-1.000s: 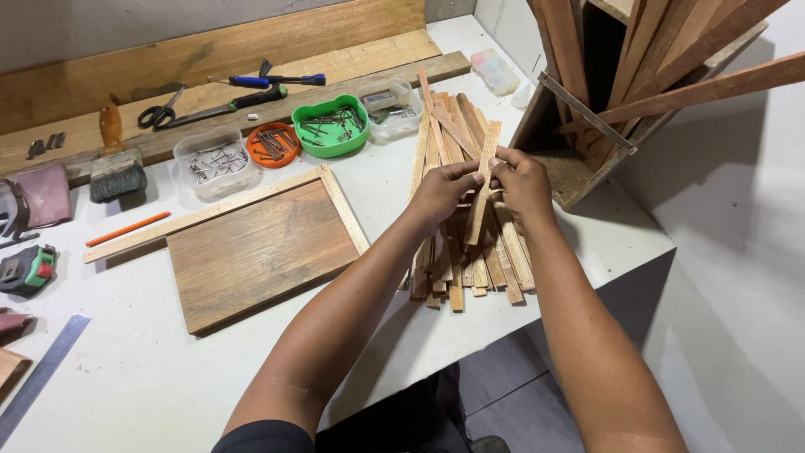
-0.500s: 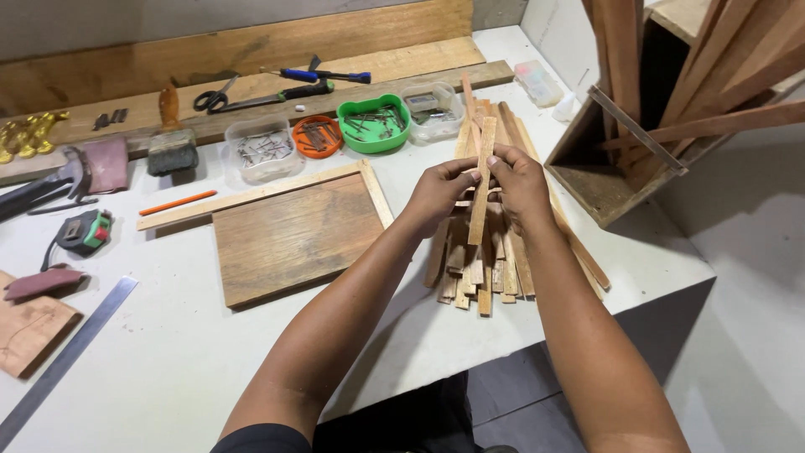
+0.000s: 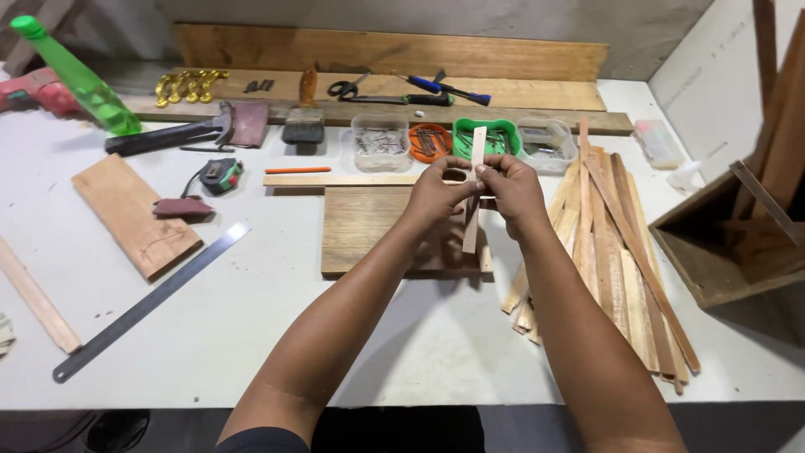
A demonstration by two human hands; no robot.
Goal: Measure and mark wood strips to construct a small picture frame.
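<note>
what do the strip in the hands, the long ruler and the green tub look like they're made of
Strip, held by the left hand and right hand: pale bare wood, matt, apparently unfinished. Ruler: probably steel, grey with a dull sheen and thin flat edge. Green tub: likely plastic, bright even colour with a glossy moulded rim.

A woodworking workshop: a hammer [image 3: 172, 134], steel ruler [image 3: 151, 300], nail tubs [image 3: 380, 143] and wood strips [image 3: 620, 252] cover the desk [image 3: 251, 335].

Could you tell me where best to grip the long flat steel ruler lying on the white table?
Probably by the long flat steel ruler's upper right end, coming from above. It lies flat and diagonal on the white table, and that end sits clear of the other tools.
</note>
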